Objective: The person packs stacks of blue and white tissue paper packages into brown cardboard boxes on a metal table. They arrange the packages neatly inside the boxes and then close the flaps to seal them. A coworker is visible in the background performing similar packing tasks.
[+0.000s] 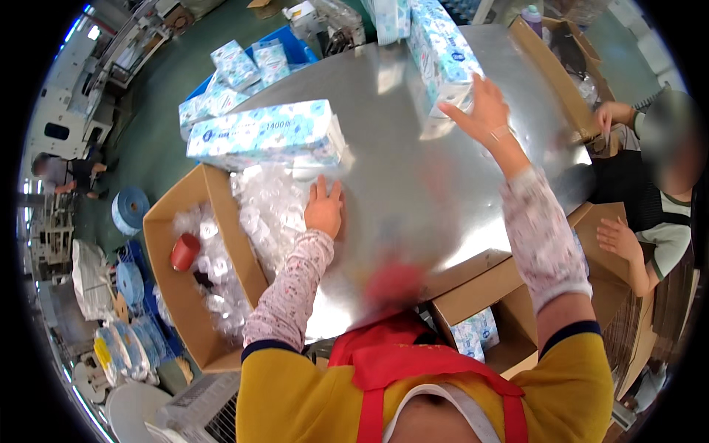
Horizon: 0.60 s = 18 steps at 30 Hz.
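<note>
On the shiny metal bench [413,148], near its left edge: left hand [325,208] lying flat, palm down, fingers [322,189] together and straight, clamped on nothing, just beside a heap of clear plastic bags [269,203] spilling over the edge. Just beyond that hand, a long blue-and-white tissue pack [262,133] lying on its side at the bench's left rim, apart from the fingertips. Farther across, right hand [484,111] raised and reaching to the far side, fingers [461,111] spread apart, touching the lower end of a second blue-and-white tissue pack [439,52] that runs away toward the far edge; not closed around it. Both forearms in pale patterned sleeve covers over yellow sleeves, red apron [399,362] below. Left of the bench, an open cardboard box [170,244] holding more clear plastic and a red cup [185,251]. Behind that, more tissue packs stacked in a blue crate [292,44] on the green floor. Under the near bench edge, another open carton [509,310] with small tissue packs inside. At the right rim, a second person seated, one hand [613,114] on a brown box, the other hand [617,238] over a carton flap
</note>
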{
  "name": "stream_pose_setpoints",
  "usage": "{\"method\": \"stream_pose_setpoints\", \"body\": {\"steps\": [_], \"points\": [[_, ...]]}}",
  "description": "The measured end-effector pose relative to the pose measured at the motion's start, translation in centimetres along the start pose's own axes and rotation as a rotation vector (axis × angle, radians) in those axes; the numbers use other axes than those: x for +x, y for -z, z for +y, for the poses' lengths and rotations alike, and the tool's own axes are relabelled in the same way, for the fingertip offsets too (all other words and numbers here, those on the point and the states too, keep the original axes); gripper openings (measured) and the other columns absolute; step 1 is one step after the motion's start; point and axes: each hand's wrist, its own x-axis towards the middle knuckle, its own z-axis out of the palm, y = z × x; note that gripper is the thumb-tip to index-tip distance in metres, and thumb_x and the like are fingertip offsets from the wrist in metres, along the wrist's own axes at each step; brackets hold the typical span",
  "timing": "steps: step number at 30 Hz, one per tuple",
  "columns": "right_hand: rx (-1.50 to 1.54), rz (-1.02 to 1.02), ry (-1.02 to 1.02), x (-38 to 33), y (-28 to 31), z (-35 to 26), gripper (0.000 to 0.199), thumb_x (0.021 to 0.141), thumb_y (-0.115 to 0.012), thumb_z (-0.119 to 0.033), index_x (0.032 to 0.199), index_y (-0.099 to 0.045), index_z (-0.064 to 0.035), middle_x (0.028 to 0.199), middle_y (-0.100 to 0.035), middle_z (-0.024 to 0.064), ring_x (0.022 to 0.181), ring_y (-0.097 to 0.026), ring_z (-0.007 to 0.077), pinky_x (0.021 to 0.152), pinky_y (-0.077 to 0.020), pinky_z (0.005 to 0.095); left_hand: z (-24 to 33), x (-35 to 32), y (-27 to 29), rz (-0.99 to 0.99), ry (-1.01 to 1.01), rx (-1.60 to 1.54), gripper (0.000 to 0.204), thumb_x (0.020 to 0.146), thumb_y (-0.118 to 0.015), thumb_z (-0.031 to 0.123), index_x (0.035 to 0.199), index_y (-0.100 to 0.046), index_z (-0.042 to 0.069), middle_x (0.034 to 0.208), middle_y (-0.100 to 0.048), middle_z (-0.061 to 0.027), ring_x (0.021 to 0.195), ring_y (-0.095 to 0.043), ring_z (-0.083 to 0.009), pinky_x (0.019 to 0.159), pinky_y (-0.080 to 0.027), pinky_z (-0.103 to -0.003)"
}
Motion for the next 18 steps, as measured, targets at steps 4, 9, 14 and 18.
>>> {"method": "stream_pose_setpoints", "body": {"steps": [4,9,14,18], "points": [[-0.12,-0.319,-0.385,6.9,-3.1,-1.8,0.089,0.067,-0.069,-0.047,0.134,-0.028,-0.0058,0.132,-0.037,0.0187,0.12,-0.039,0.0398,0.092,-0.0364,0.0493,-2.1,0.0,-0.4,0.117,-0.067,-0.161,0.031,0.075,-0.056,0.004,0.105,-0.063,0.009,0.118,-0.055,-0.0201,0.1,-0.057,-0.0354,0.083,-0.049,-0.04],[0.029,0.009,-0.311,2.9,-6.3,5.9,0.035,0.074,-0.059,-0.019,0.107,-0.051,-0.0102,0.084,-0.062,0.0162,0.079,-0.059,0.0369,0.072,-0.0449,0.0446,-2.7,-0.1,2.7,0.278,0.002,-0.624,0.022,0.082,-0.057,0.005,0.103,-0.065,0.006,0.1,-0.063,-0.015,0.08,-0.062,-0.0262,0.074,-0.051,-0.032],[0.027,0.041,-0.096,-10.6,-3.6,12.4,0.005,0.074,-0.058,-0.009,0.078,-0.057,-0.0075,0.058,-0.057,0.0163,0.056,-0.058,0.0344,0.053,-0.0436,0.0427,-2.4,-2.2,5.9,0.194,0.437,-1.25,0.018,0.088,-0.059,0.014,0.097,-0.065,0.0,0.078,-0.062,-0.0012,0.065,-0.053,-0.0021,0.057,-0.044,-0.018],[-0.054,-0.091,-0.026,-10.8,3.1,9.4,0.024,0.077,-0.058,-0.011,0.1,-0.061,-0.0074,0.057,-0.054,0.0115,0.052,-0.055,0.0263,0.055,-0.0438,0.0365,-1.4,-4.5,4.6,0.053,0.175,-0.977,0.013,0.077,-0.067,0.017,0.081,-0.067,0.005,0.089,-0.064,-0.0121,0.083,-0.058,-0.0243,0.07,-0.048,-0.033]]}}
